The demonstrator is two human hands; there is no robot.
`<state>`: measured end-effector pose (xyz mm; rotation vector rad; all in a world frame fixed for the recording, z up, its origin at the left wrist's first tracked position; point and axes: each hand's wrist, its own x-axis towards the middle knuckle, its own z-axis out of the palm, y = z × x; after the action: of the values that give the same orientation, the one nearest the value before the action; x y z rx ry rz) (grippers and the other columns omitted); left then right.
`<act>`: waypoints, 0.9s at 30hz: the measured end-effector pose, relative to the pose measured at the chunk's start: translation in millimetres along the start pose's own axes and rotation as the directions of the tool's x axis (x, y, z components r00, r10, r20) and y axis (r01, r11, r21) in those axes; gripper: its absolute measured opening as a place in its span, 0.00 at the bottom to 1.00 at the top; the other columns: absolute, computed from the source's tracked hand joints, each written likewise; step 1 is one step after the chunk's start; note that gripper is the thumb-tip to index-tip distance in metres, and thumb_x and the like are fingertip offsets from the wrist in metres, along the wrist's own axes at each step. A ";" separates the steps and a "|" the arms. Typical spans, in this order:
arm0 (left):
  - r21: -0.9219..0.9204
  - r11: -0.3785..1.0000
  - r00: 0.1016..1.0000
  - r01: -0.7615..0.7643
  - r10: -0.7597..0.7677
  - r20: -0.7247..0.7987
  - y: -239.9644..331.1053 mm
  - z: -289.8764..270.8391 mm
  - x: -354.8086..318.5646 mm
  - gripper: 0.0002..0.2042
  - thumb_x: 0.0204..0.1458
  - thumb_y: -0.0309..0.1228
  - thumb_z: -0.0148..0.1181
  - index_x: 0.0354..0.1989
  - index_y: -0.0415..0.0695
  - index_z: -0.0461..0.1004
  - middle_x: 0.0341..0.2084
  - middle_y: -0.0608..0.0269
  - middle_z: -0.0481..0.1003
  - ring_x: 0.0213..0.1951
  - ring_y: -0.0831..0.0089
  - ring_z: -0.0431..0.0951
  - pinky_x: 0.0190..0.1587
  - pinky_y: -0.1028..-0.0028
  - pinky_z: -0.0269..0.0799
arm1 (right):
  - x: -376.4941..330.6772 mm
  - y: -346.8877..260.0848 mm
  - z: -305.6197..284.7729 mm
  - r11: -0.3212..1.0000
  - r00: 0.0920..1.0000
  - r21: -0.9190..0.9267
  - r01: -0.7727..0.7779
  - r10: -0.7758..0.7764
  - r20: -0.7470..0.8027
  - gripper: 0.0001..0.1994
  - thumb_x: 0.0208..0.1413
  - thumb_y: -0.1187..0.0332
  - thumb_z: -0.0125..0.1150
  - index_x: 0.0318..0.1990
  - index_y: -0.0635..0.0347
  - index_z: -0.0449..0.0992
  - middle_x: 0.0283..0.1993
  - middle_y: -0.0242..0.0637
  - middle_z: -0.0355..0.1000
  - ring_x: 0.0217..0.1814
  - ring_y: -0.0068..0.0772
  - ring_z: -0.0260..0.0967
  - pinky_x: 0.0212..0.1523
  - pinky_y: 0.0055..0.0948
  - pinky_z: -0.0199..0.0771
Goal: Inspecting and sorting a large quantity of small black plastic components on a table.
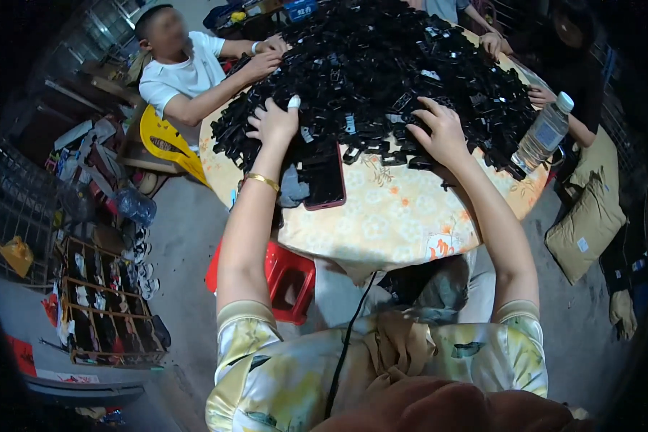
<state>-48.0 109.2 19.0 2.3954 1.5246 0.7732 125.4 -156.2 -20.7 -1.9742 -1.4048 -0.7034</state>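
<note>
A big heap of small black plastic pieces (381,79), with some metallic glints among them, covers the far part of a round table. My left hand (275,126) rests on the heap's near left edge, fingers spread and thumb tipped with something white. On the near right edge lies my right hand (443,135), its fingers apart and slightly curled against the pieces. Neither hand shows anything held. Between my forearms, a dark phone (325,189) with a reddish edge lies beside a crumpled grey-blue piece (293,189), close to my left wrist.
Patterned tablecloth (389,230) shows along the near edge. A clear bottle (545,135) stands at right. People sit around the heap, one in a white shirt (187,75) at left. Below are a red stool (293,281), a shoe rack (108,302) and a tan sack (590,216).
</note>
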 end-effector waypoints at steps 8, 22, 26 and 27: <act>0.129 0.956 0.959 -0.263 0.274 -0.077 64.5 28.7 -34.7 0.30 0.44 0.56 0.55 0.47 0.42 0.69 0.45 0.47 0.68 0.47 0.51 0.67 0.50 0.56 0.57 | -4.6 22.9 -4.4 0.993 0.973 0.058 -0.101 0.111 -0.201 0.14 0.48 0.64 0.61 0.39 0.62 0.75 0.46 0.42 0.70 0.48 0.43 0.67 0.48 0.36 0.66; -0.097 0.788 0.792 -0.608 0.611 0.001 123.9 28.0 -105.3 0.28 0.50 0.51 0.52 0.54 0.44 0.65 0.55 0.50 0.60 0.59 0.48 0.53 0.57 0.40 0.43 | -15.3 28.6 1.2 0.989 0.969 0.088 -0.118 0.134 -0.210 0.14 0.47 0.62 0.62 0.38 0.61 0.75 0.41 0.39 0.72 0.46 0.41 0.67 0.45 0.37 0.66; 0.230 0.906 0.921 -0.355 0.381 -0.080 66.5 -8.0 -60.4 0.30 0.50 0.56 0.48 0.54 0.44 0.65 0.56 0.47 0.58 0.61 0.45 0.49 0.56 0.33 0.38 | -12.2 16.4 -2.4 0.994 0.963 0.090 -0.068 0.088 -0.253 0.13 0.47 0.63 0.61 0.38 0.62 0.75 0.42 0.39 0.72 0.46 0.41 0.67 0.46 0.37 0.66; 0.274 0.942 0.973 -0.195 0.221 -0.064 42.8 -8.0 -48.0 0.32 0.50 0.57 0.46 0.55 0.45 0.64 0.57 0.46 0.57 0.61 0.44 0.48 0.56 0.33 0.37 | -8.9 9.5 -0.5 0.993 0.966 0.110 -0.039 0.065 -0.251 0.13 0.48 0.64 0.61 0.38 0.63 0.74 0.42 0.40 0.72 0.46 0.42 0.67 0.46 0.37 0.66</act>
<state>-34.6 46.6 28.7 2.7918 1.5111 0.7738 131.8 -164.6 -28.4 -1.7630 -1.2067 -0.8107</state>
